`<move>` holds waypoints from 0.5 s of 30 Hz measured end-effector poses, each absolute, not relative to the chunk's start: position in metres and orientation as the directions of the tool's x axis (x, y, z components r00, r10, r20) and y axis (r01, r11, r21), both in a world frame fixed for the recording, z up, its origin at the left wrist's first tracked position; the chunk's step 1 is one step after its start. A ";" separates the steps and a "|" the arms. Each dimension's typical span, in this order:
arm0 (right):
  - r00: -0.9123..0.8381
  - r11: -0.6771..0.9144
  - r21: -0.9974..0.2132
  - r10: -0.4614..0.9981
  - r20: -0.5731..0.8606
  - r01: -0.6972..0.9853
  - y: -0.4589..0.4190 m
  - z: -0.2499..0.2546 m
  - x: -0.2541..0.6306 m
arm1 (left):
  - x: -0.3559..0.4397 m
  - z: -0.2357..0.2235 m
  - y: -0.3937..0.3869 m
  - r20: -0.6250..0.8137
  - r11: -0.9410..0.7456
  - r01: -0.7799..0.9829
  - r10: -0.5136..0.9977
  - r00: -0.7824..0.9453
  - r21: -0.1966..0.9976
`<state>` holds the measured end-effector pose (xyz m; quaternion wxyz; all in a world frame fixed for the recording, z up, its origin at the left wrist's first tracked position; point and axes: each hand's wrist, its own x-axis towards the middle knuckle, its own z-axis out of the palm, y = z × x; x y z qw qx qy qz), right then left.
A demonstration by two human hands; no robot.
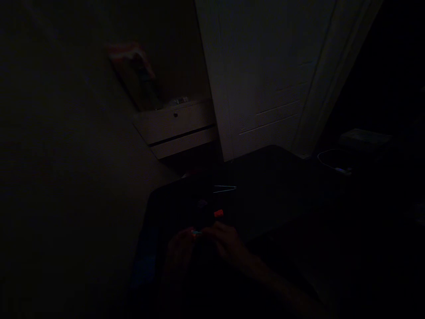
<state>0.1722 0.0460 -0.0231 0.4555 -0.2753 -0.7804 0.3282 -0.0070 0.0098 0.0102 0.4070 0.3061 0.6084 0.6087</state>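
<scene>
The picture is very dark. Near the front of a dark table [262, 195], my left hand [179, 246] and my right hand [227, 241] meet with fingers pinched. Between their fingertips shows a small thing with a pale teal part [196, 232] and a reddish spot; its kind cannot be made out. Just beyond my right hand lies a small orange-red block [218, 213]. A dim purplish lump [202, 204] is to its left. Farther back rests a pair of thin metal tweezers [225, 189], its two arms spread toward the left.
A pale drawer unit [179, 128] stands behind the table at the left, with a red-and-white cloth-like thing [124, 51] above it. A light door panel [265, 79] rises behind. At the right are a white cable [327, 165] and a flat box [365, 138].
</scene>
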 end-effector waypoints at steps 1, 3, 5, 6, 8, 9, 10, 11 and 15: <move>-0.434 0.633 -0.761 0.732 0.526 0.145 0.046 -0.023 0.172 | -0.006 0.013 0.009 -0.109 0.067 -0.105 0.874 -0.474 0.992; -0.434 0.632 -0.757 0.735 0.520 0.164 0.046 -0.024 0.171 | -0.005 0.017 0.007 -0.121 0.090 -0.089 0.885 -0.450 0.992; -0.436 0.632 -0.756 0.737 0.517 0.172 0.047 -0.025 0.171 | -0.005 0.020 0.008 -0.146 0.117 -0.094 0.890 -0.431 0.989; -0.432 0.636 -0.753 0.734 0.524 0.167 0.047 -0.026 0.171 | -0.004 0.021 0.008 -0.157 0.125 -0.101 0.890 -0.428 0.987; -0.424 0.642 -0.752 0.729 0.537 0.151 0.047 -0.026 0.171 | -0.003 0.021 0.009 -0.163 0.118 -0.127 0.884 -0.438 0.985; -0.420 0.643 -0.752 0.727 0.542 0.143 0.047 -0.026 0.171 | -0.002 0.022 0.008 -0.166 0.114 -0.142 0.880 -0.445 0.983; -0.417 0.644 -0.753 0.726 0.547 0.135 0.047 -0.026 0.171 | -0.001 0.023 0.007 -0.171 0.111 -0.158 0.877 -0.448 0.981; -0.414 0.644 -0.754 0.726 0.549 0.129 0.048 -0.026 0.171 | 0.000 0.024 0.006 -0.182 0.116 -0.171 0.876 -0.447 0.978; -0.420 0.640 -0.756 0.728 0.541 0.136 0.048 -0.026 0.173 | 0.005 0.031 0.004 -0.225 0.156 -0.191 0.877 -0.424 0.969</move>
